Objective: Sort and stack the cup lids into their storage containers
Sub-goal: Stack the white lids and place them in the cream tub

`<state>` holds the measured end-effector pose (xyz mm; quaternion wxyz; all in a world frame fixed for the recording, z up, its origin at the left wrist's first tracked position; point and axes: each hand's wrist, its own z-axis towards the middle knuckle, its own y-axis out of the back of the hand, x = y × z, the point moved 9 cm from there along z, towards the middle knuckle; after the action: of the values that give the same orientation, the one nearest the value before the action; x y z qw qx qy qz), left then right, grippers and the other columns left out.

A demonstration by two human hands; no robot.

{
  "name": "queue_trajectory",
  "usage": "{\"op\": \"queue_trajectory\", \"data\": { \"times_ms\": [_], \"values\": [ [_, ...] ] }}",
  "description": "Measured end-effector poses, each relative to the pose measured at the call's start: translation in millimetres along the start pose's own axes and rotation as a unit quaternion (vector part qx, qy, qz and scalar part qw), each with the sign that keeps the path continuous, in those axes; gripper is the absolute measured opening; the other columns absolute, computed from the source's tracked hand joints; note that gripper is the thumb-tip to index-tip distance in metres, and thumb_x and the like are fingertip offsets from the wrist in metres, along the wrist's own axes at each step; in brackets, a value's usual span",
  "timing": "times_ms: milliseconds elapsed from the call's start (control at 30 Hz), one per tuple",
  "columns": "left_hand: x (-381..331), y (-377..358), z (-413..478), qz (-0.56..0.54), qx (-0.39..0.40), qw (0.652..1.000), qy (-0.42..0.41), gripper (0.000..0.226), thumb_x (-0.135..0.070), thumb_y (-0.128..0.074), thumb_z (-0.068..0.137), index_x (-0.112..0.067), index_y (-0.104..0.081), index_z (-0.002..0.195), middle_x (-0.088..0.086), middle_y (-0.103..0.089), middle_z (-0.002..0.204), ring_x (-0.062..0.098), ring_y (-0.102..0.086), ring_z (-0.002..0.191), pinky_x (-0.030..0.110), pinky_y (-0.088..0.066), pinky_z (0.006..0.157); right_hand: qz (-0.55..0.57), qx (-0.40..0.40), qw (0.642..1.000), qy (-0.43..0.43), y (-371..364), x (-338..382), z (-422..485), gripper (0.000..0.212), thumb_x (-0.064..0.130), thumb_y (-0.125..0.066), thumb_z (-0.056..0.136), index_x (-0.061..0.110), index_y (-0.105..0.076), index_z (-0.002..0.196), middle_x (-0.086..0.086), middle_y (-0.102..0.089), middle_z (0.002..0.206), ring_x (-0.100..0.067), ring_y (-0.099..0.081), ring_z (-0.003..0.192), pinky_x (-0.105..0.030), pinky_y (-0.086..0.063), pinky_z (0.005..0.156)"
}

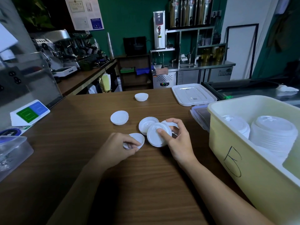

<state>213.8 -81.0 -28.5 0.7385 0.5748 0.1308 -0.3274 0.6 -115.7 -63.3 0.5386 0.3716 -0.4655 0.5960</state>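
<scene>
Left hand [119,147] pinches a small white lid [137,138]; right hand [176,138] grips a larger lid [155,135], maybe several, mid-tabletop [146,184]. Stacked lids [274,132] sit in yellow bin [243,168] at right edge.

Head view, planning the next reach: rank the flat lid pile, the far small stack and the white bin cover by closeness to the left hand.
1. Flat lid pile, just beyond the left hand.
2. Far small stack, farther back.
3. White bin cover, far right.
</scene>
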Motion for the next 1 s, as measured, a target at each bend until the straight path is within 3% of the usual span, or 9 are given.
{"op": "queue_trajectory", "data": {
  "times_ms": [133,267,367,467,600,733,833,1000],
  "values": [
    [-2,4,-1,-0.046,0.006,0.999,0.016,0.025,-0.007,-0.084,0.081,-0.026,-0.083,0.097,-0.012,-0.077,0.083,0.008,-0.072,0.085,0.014,-0.051,0.079,-0.029,-0.002,0.999,0.020,0,0,1,0.023,0.020,-0.080,0.090,0.033,-0.066,0.102,-0.003,-0.069,0.122,-0.020,-0.068,0.107,-0.037,-0.056,0.092],
    [-4,8,1,-0.163,-0.015,0.986,0.026,0.031,0.003,-0.079,0.084,-0.020,-0.081,0.105,0.003,-0.075,0.091,0.012,-0.068,0.084,0.017,-0.053,0.080,-0.025,0.006,1.000,0.011,0,1,-1,0.025,0.023,-0.076,0.083,0.032,-0.068,0.104,0.000,-0.069,0.121,-0.014,-0.067,0.108,-0.033,-0.055,0.094],
    [0,12,2,-0.282,-0.025,0.958,0.056,0.025,0.001,-0.073,0.091,-0.015,-0.078,0.110,0.010,-0.077,0.100,0.021,-0.072,0.089,0.025,-0.058,0.081,-0.031,0.022,0.999,0.020,-3,3,-2,0.032,0.015,-0.068,0.081,0.029,-0.072,0.109,0.012,-0.071,0.116,-0.011,-0.066,0.112,-0.031,-0.052,0.098],
    [4,9,2,-0.361,-0.030,0.928,0.090,0.024,0.004,-0.064,0.096,-0.011,-0.077,0.110,0.009,-0.079,0.102,0.019,-0.074,0.093,0.029,-0.062,0.074,-0.046,0.028,0.998,0.036,-3,6,-2,0.032,0.001,-0.072,0.090,0.021,-0.075,0.115,0.019,-0.072,0.115,-0.007,-0.065,0.117,-0.027,-0.051,0.100],
    [9,6,3,-0.389,-0.049,0.914,0.106,0.025,0.005,-0.057,0.099,-0.007,-0.076,0.111,0.011,-0.078,0.110,0.023,-0.073,0.101,0.036,-0.063,0.077,-0.042,0.036,0.998,0.032,-5,3,0,0.028,0.006,-0.076,0.092,0.021,-0.076,0.116,0.016,-0.074,0.117,-0.010,-0.066,0.119,-0.028,-0.052,0.101],
    [10,-3,5,-0.373,-0.042,0.922,0.100,0.023,-0.006,-0.061,0.100,-0.010,-0.075,0.118,0.004,-0.077,0.117,0.027,-0.071,0.115,0.045,-0.060,0.094,-0.008,0.075,0.997,-0.003,-15,2,-4,0.017,0.011,-0.068,0.100,0.017,-0.077,0.113,0.008,-0.076,0.118,-0.011,-0.066,0.118,-0.024,-0.049,0.100],
    [1,-3,6,-0.312,-0.076,0.945,0.063,0.025,-0.006,-0.060,0.102,-0.014,-0.074,0.122,-0.003,-0.077,0.119,0.019,-0.070,0.117,0.037,-0.054,0.105,0.020,0.110,0.993,-0.032,-23,1,-7,0.015,0.020,-0.067,0.101,0.013,-0.077,0.109,0.005,-0.076,0.117,-0.011,-0.067,0.118,-0.022,-0.049,0.100],
    [-8,-4,3,-0.325,-0.144,0.933,0.050,0.025,-0.005,-0.071,0.095,-0.011,-0.073,0.119,-0.001,-0.079,0.109,0.012,-0.074,0.105,0.019,-0.055,0.091,0.024,0.085,0.995,-0.042,-19,0,-6,0.018,0.023,-0.077,0.094,0.015,-0.076,0.110,0.007,-0.076,0.116,-0.008,-0.068,0.116,-0.021,-0.050,0.097]
  ]
}}
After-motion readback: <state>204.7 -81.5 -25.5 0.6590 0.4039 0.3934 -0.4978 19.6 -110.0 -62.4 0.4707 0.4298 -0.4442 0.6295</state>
